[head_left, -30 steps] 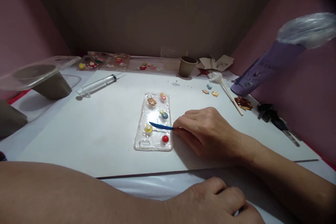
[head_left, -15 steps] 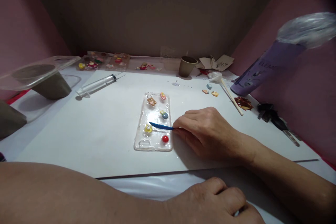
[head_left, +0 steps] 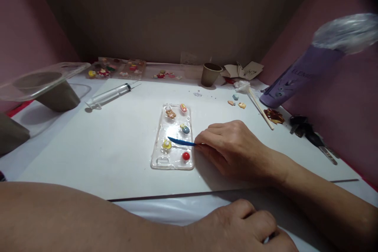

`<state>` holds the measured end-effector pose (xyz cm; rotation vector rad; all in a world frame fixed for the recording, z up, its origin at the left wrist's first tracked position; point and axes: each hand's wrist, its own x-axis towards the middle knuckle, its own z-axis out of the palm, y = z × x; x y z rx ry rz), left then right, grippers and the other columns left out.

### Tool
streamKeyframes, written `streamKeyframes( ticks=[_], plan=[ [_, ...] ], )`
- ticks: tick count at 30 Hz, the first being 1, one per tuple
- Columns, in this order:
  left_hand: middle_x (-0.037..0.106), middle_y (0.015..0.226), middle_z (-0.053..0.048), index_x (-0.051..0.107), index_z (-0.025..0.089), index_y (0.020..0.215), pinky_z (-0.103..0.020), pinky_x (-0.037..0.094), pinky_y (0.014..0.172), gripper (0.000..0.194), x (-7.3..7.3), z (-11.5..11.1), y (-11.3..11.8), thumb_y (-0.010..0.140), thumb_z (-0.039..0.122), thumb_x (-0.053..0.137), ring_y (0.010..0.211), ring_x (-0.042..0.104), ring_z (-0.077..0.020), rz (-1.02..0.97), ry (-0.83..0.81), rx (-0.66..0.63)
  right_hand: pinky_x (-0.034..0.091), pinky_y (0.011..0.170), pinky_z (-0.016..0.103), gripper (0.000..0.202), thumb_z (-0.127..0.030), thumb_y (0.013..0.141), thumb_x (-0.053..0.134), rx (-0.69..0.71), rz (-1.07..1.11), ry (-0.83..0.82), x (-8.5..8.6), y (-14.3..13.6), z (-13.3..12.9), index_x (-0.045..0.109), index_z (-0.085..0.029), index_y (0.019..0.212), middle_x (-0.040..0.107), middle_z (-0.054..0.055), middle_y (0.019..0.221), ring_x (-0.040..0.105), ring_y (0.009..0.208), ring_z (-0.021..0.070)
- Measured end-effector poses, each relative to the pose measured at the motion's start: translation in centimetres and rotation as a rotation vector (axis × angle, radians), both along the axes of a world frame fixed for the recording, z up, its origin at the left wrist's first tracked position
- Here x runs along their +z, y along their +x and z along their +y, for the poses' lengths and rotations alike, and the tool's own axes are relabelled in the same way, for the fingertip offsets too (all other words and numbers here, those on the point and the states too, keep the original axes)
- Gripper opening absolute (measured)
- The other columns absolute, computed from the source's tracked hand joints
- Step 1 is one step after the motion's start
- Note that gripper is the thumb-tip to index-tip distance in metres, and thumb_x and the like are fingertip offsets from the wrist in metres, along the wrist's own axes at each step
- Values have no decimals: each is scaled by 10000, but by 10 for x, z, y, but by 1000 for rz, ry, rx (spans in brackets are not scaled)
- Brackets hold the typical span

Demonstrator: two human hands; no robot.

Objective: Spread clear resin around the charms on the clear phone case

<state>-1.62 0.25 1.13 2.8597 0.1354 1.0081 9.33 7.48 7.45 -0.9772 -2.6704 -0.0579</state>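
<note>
A clear phone case (head_left: 174,161) lies on the white board, coated in something glossy. Stuck on it are a brown bear charm (head_left: 170,114), a small orange-pink charm (head_left: 183,108), a blue-and-yellow charm (head_left: 184,128), a yellow charm (head_left: 166,144) and a red dome (head_left: 186,156). My right hand (head_left: 233,149) rests beside the case, closed on a slim blue plastic knife (head_left: 180,141). Its blade reaches across the case, the tip near the yellow charm. My left hand (head_left: 236,228) is at the bottom edge with fingers curled; its fingertips are out of view.
A syringe (head_left: 109,96) and grey cups (head_left: 59,94) stand left. Decorated cases (head_left: 132,69) and another cup (head_left: 211,75) line the back. Small charms (head_left: 241,105), a stick (head_left: 260,108), a purple bottle (head_left: 295,73) and tweezers (head_left: 325,153) are right.
</note>
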Motion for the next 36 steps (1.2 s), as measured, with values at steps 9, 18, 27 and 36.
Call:
streamKeyframes(
  ticks=[9,18,27,36],
  plan=[
    [553,763,3,641,136,831,-271,377,571,93,-1,0,1,823,229,633,677,458,-127,-19,13,16,300,538,254,200,-111,800,442,4,-10,-7,0,1,0,639,-145,790,602,17,629,471,560,101],
    [562,803,-5,639,128,836,-278,381,570,90,-2,0,1,824,217,639,698,448,-136,-23,4,1,300,540,255,193,-109,797,446,4,-9,-2,0,0,1,635,-145,789,602,18,628,470,561,103],
    [569,814,-1,638,128,849,-276,386,577,111,-1,-1,1,821,235,645,706,453,-134,-24,-1,4,305,548,252,197,-103,797,445,2,-5,-3,0,1,0,638,-141,802,605,21,634,474,565,102],
    [544,775,-2,649,132,854,-273,386,582,96,-1,0,1,837,221,615,694,460,-135,-36,3,14,284,538,260,176,-109,788,451,-8,-8,-5,-1,1,-1,624,-143,789,596,19,633,455,563,104]
  ],
)
